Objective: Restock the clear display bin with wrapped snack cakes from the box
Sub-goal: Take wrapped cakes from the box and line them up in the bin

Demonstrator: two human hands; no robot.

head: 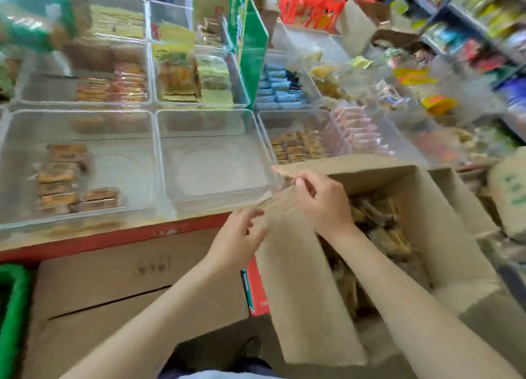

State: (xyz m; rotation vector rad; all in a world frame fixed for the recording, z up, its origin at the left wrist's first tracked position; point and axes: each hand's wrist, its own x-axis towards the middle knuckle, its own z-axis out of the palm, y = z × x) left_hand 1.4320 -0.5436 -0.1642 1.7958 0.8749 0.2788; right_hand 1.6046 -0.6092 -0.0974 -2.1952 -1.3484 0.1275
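Box point(427, 207) right of bin point(210, 128)

A: Where is there room to reach in?

B: The clear bin point(210, 162) in the front row, middle, shows a bare floor and an open top.

A: And beside it?

B: The bin to its left point(79, 162) has wrapped cakes point(61, 176) stacked in its middle, with bare floor around them. The bin to its right point(313, 139) is packed.

A: What blocks the path from the box?

B: The open box point(398, 236) stands just beside the bench edge point(113, 237). Its left flap point(301, 287) slopes down toward the viewer, and both hands, left hand point(239, 239) and right hand point(321, 199), sit at the flap's far end, by the empty bin's near right corner.

A: Anything behind?

B: A green card point(247, 42) stands upright behind that bin.
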